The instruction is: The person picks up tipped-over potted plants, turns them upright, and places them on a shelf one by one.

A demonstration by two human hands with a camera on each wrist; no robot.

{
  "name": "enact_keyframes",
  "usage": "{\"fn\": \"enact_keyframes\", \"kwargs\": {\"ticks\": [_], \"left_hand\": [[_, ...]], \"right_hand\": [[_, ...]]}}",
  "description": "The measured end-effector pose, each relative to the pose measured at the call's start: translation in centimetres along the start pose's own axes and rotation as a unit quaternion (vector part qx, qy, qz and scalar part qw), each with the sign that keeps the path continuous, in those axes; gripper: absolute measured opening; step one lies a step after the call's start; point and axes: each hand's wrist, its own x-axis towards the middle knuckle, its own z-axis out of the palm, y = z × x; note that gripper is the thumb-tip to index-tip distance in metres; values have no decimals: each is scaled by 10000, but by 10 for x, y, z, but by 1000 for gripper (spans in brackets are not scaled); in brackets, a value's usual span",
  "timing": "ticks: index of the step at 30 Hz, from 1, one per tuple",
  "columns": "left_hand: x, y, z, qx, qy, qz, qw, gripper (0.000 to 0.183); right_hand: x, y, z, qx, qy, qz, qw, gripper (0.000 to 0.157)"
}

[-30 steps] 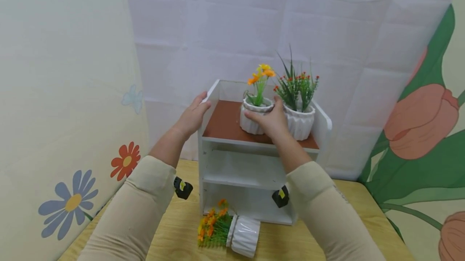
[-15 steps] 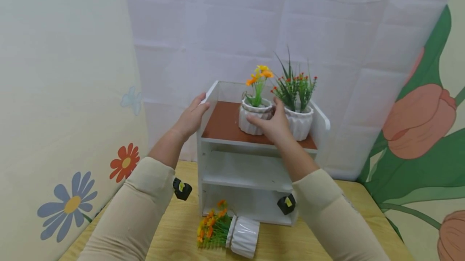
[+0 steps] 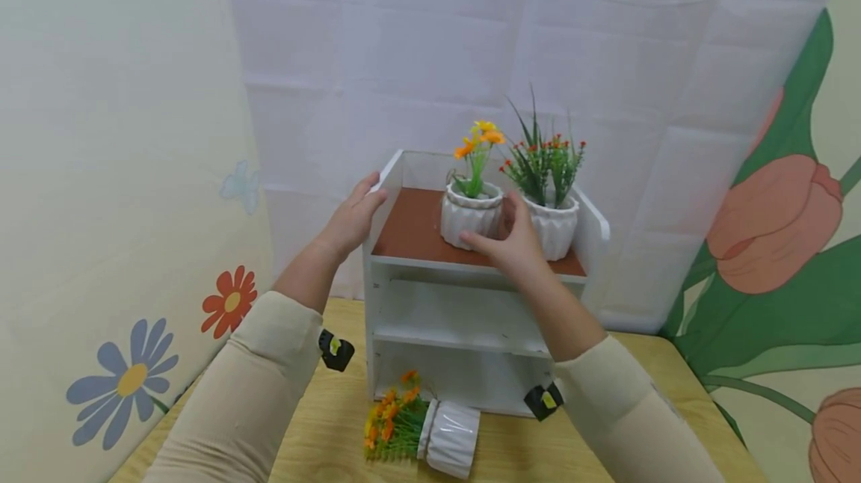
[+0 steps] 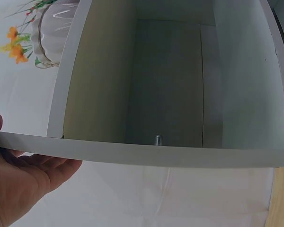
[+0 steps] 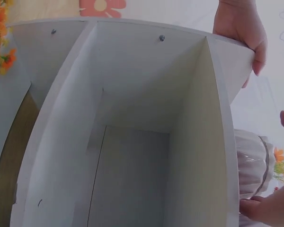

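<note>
A white shelf unit (image 3: 437, 262) with a brown top board stands on the table. My left hand (image 3: 350, 221) holds its left side panel near the top, thumb inside and fingers outside, as the left wrist view shows. On the brown board stands a white fluted pot of orange and yellow flowers (image 3: 471, 217), upright. My right hand (image 3: 516, 244) is at this pot's right front, thumb and fingers spread, thumb tip close to its base; contact is hard to tell. Behind that hand stands a white pot of red flowers and grass (image 3: 554, 229), partly hidden.
A third white pot (image 3: 452, 438) lies on its side on the wooden table (image 3: 525, 449), its orange flowers (image 3: 393, 416) pointing left. Two lower compartments of the unit face me. A white cloth hangs behind, and flower-painted panels flank both sides.
My right hand has loosened from the pot of orange flowers, its thumb and fingers drawing back toward the front right. The pot stays on the board. My left hand keeps its hold.
</note>
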Motion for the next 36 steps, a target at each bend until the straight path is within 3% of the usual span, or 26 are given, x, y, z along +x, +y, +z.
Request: {"fn": "enact_keyframes", "kwargs": {"ticks": [17,27,36], "left_hand": [[1,-2,0,51,21,-42,10000,63],[1,0,0,59,15,-92,9999,62],[1,0,-1,40,6,-83,10000,62]], "right_hand": [[-24,8,-4,-59,-175,21,9998,104],[-39,15,-7,68,-574,-511,9970,102],[-51,24,-6,-18,-921,-735,9930,102]]}}
